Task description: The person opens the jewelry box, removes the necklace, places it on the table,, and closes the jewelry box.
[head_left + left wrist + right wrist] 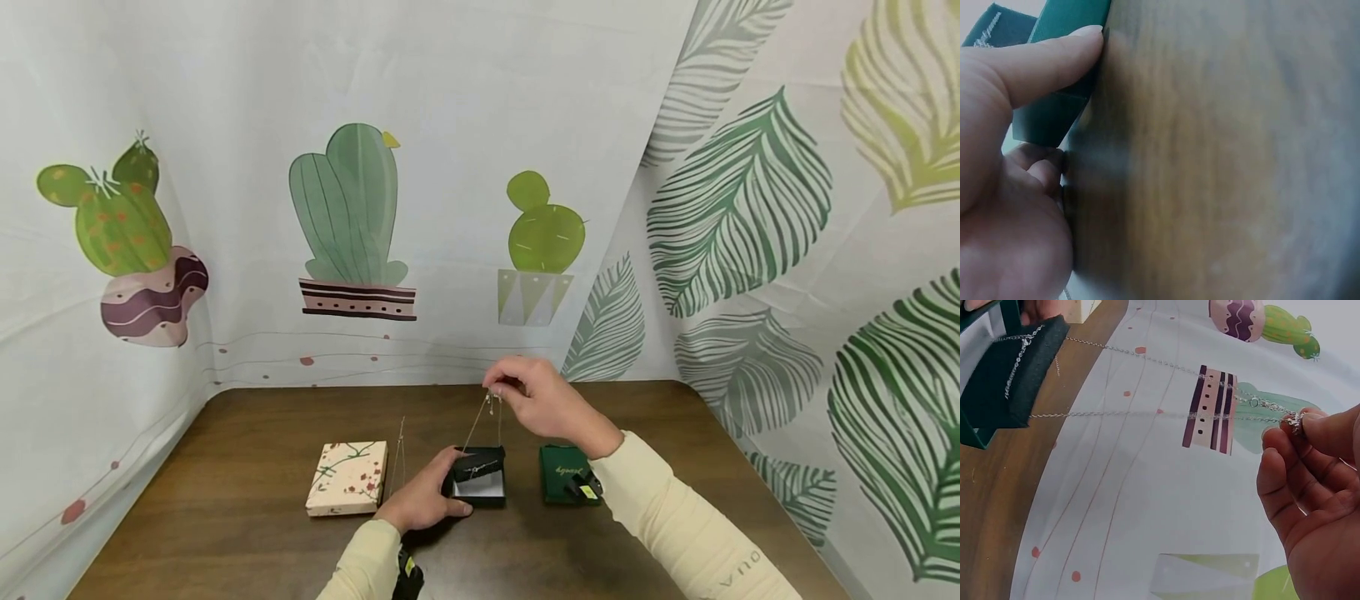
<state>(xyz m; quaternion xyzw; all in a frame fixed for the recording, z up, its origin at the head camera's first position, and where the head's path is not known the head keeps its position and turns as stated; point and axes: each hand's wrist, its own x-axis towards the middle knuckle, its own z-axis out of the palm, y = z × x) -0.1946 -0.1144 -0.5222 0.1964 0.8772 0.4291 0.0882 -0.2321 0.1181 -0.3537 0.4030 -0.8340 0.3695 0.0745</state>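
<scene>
My right hand (542, 402) is raised above the table, pinching a bunched end of a thin silver necklace (1116, 414) between thumb and fingertips. Two strands of its chain run taut down to a dark padded insert (1038, 378), across which more of the chain lies. That insert sits tilted in an open dark green jewelry box (480, 502), whose white inside shows in front of it. With thumb at the front and fingers round the left side, my left hand (426, 493) grips the box on the table. In the left wrist view the thumb (1060, 65) presses its green wall.
A dark green lid (561, 467) with gold lettering lies to the right, partly behind the right wrist's strap. On the left stands a cream box (347, 477) with a floral print. Beside it lies another fine chain (402, 442). A printed cloth hangs behind the brown table (247, 500).
</scene>
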